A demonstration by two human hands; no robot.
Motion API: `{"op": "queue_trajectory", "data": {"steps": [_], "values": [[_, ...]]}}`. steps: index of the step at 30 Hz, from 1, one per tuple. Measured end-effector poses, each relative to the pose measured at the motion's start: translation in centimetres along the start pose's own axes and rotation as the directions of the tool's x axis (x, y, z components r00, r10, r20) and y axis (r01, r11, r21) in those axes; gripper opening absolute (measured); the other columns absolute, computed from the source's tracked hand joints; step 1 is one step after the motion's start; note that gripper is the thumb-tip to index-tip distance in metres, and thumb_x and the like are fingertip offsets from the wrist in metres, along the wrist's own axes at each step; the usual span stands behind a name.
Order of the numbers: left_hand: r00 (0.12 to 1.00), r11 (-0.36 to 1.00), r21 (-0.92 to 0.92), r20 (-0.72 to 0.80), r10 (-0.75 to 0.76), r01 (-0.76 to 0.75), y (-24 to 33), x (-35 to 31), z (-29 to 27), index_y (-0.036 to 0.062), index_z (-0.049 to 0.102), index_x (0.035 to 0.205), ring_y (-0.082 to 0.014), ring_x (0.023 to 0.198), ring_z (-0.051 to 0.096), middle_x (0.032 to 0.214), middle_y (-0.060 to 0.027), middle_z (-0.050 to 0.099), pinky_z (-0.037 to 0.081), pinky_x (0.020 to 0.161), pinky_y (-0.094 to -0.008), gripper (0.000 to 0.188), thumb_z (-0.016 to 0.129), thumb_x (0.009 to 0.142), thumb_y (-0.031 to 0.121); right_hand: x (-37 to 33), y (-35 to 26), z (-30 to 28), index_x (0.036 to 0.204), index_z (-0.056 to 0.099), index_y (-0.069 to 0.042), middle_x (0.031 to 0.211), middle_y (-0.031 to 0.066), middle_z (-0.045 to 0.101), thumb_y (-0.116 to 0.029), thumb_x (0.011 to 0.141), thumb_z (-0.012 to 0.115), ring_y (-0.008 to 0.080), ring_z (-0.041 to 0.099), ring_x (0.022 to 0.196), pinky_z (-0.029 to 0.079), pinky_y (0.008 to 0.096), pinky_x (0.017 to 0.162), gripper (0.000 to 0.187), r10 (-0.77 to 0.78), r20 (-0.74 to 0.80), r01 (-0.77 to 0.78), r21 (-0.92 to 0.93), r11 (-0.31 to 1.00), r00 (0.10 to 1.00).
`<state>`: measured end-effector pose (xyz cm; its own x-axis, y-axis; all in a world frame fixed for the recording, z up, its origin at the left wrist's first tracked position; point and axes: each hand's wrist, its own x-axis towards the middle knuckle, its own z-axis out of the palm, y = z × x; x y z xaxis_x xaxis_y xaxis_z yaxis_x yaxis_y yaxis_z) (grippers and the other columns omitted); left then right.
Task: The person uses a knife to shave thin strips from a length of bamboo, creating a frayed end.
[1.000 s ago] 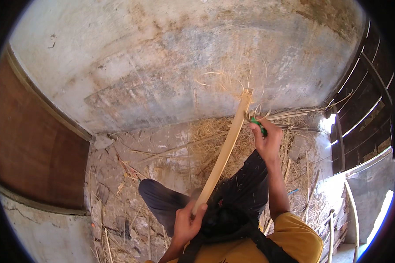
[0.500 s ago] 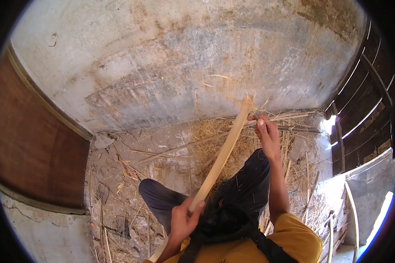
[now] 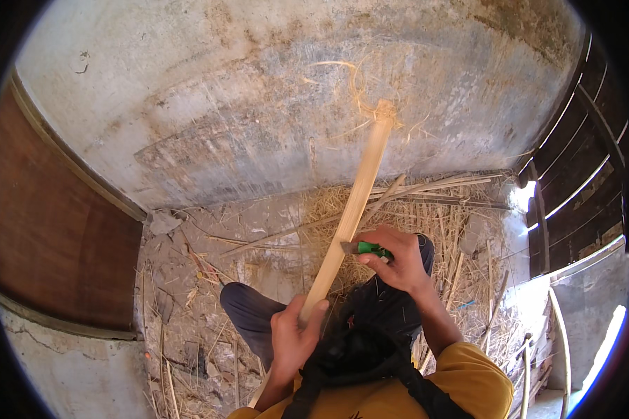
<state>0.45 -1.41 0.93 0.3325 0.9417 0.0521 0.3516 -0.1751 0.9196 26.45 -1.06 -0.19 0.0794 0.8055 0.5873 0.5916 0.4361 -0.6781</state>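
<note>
A long, pale bamboo strip [image 3: 360,188] slants up and away from my lap, its far end frayed with thin curled shavings [image 3: 356,91]. Near its lower end my left hand [image 3: 297,332] is closed around it. My right hand [image 3: 398,257] is closed on the green handle of a knife [image 3: 374,248]. The short grey blade meets the strip's right edge about midway along, above my knees. The strip's lowest part passes under my left forearm.
A stained plaster wall [image 3: 258,119] rises ahead. Straw-like shavings [image 3: 328,202] and loose sticks [image 3: 440,187] litter the floor at its foot. A brown wooden panel [image 3: 63,223] stands at the left, dark slatted boards [image 3: 580,160] at the right. Poles [image 3: 560,335] lean at the lower right.
My right hand has come down and toward me from the strip's far end to its middle with the knife. The strip's far end has risen slightly and shifted left.
</note>
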Motion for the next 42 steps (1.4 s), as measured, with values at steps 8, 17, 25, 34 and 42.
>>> {"op": "queue_trajectory", "data": {"steps": [8, 17, 25, 34, 42], "values": [[0.998, 0.998, 0.040, -0.028, 0.048, -0.046, 0.6, 0.6, 0.1, -0.0004, 0.069, 0.097, -0.0222, 0.049, 0.063, 0.060, -0.0141, 0.061, 0.046, 0.050, -0.0352, 0.021, 0.077, 0.102, 0.018, -0.6, -0.8, 1.0, 0.107, 0.078, -0.011, 0.079, 0.0056, 0.068, -0.034, 0.086, 0.088, 0.0271, 0.067, 0.065, 0.051, 0.0382, 0.057, 0.033, -0.071, 0.015, 0.072, -0.154, 0.985, 0.997], [0.997, 0.998, -0.029, -0.039, 0.063, -0.064, 1.0, 0.9, 0.3, -0.0017, 0.068, 0.097, -0.0201, 0.053, 0.065, 0.065, -0.0146, 0.066, 0.046, 0.052, -0.0343, 0.019, 0.077, 0.102, 0.015, -1.1, -1.5, 1.8, 0.106, 0.079, -0.014, 0.075, 0.0012, 0.067, -0.036, 0.083, 0.090, 0.0234, 0.066, 0.061, 0.051, 0.0359, 0.055, 0.033, -0.136, -0.017, 0.126, -0.283, 0.951, 0.991], [1.000, 1.000, -0.004, 0.009, 0.005, -0.005, 0.8, 0.1, 0.0, -0.0024, 0.068, 0.099, -0.0143, 0.055, 0.062, 0.065, -0.0147, 0.064, 0.046, 0.053, -0.0333, 0.019, 0.076, 0.102, 0.015, -0.7, -0.8, 1.3, 0.105, 0.081, -0.013, 0.075, 0.0020, 0.069, -0.035, 0.083, 0.090, 0.0228, 0.066, 0.059, 0.050, 0.0355, 0.054, 0.032, -0.151, -0.184, 0.089, -0.309, 0.947, 0.971], [1.000, 0.999, -0.034, -0.004, 0.004, -0.004, 0.9, -0.3, 0.0, -0.0018, 0.068, 0.098, -0.0085, 0.055, 0.060, 0.064, -0.0121, 0.064, 0.044, 0.051, -0.0302, 0.020, 0.076, 0.102, 0.016, -0.1, -2.0, 0.2, 0.105, 0.081, -0.013, 0.075, 0.0027, 0.069, -0.036, 0.083, 0.089, 0.0228, 0.067, 0.059, 0.050, 0.0354, 0.054, 0.032, -0.124, -0.118, 0.072, -0.370, 0.926, 0.985], [0.997, 0.999, -0.019, 0.070, -0.044, 0.045, -0.3, -1.9, -0.1, -0.0021, 0.071, 0.107, -0.0041, 0.058, 0.059, 0.067, -0.0097, 0.067, 0.042, 0.050, -0.0281, 0.020, 0.075, 0.103, 0.017, 0.7, 0.1, -0.7, 0.109, 0.080, -0.003, 0.084, 0.0136, 0.075, -0.026, 0.090, 0.086, 0.0286, 0.072, 0.069, 0.055, 0.0352, 0.062, 0.030, -0.032, -0.284, -0.051, -0.281, 0.958, 0.958]]}}
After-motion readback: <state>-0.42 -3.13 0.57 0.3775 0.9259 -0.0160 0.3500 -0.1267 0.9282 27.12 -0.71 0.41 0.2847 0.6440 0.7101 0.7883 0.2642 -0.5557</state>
